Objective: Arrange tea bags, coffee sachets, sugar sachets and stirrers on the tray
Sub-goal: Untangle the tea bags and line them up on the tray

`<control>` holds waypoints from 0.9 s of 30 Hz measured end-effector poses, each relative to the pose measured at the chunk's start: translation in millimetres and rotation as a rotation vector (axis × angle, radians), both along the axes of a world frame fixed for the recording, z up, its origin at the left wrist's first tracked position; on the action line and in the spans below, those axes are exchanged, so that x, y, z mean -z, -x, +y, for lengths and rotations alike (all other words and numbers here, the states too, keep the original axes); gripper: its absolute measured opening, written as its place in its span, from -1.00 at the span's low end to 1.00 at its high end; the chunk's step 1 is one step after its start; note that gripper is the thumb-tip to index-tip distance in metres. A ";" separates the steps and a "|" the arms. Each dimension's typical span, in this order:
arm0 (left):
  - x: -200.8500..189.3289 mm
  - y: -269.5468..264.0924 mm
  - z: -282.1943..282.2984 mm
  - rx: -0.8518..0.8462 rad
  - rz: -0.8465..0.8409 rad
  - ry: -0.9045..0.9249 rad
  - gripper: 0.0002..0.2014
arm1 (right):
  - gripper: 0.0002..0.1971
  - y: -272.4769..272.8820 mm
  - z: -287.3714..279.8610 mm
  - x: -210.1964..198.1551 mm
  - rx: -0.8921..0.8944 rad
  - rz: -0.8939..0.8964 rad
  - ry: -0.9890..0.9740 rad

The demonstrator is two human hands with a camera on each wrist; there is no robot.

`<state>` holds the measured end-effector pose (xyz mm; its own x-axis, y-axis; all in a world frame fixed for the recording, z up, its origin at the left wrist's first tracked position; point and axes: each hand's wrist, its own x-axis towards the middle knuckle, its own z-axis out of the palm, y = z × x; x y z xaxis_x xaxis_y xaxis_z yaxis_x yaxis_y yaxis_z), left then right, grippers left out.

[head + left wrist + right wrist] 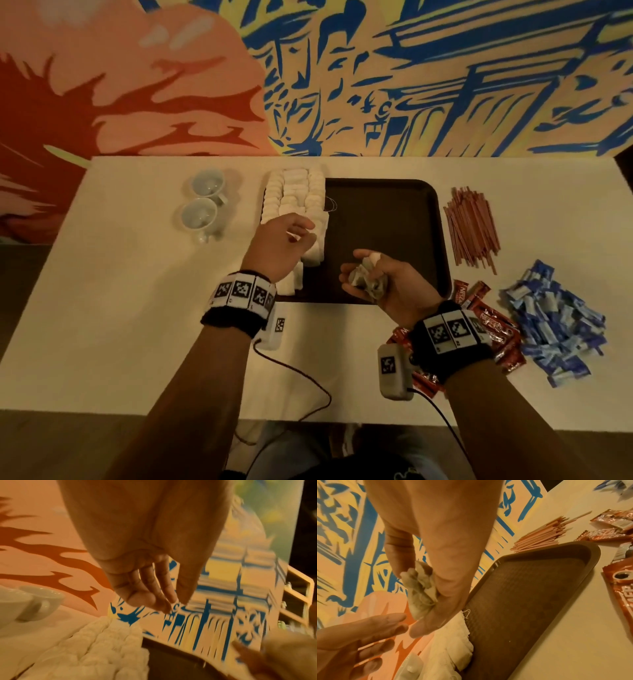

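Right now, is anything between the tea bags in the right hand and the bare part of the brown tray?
Nothing visible. The right hand holds crumpled white tea bags directly above the bare floor of the dark brown plastic tray. The rows of white tea bags lie along its left edge, and the left hand hovers over them.

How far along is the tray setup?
Early days. Rows of tea bags already line the left edge of the tray. The right hand holds a few more tea bags; the left hand hovers open beside it. The stirrers, coffee sachets and sugar sachets lie on the table, untouched.
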<state>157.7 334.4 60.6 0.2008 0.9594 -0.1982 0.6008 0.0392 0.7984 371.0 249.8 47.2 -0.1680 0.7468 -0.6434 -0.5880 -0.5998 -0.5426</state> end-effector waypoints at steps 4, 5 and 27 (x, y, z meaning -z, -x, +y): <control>-16.4 6.6 -51.4 0.131 -0.099 0.130 -0.74 | -0.58 11.4 -11.2 -8.6 -0.018 -0.042 -0.057; -18.0 8.0 -63.6 0.161 -0.114 0.153 -0.68 | -0.60 14.9 -15.6 -11.6 -0.022 -0.050 -0.065; -44.9 26.8 -170.5 0.104 -0.288 -0.082 -0.74 | -0.62 62.2 -125.6 -78.4 -0.132 -0.125 -0.333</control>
<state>130.9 163.9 105.5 0.3356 0.9411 -0.0416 0.3468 -0.0824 0.9343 308.9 124.2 125.6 -0.2127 0.8955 -0.3909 -0.4344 -0.4450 -0.7831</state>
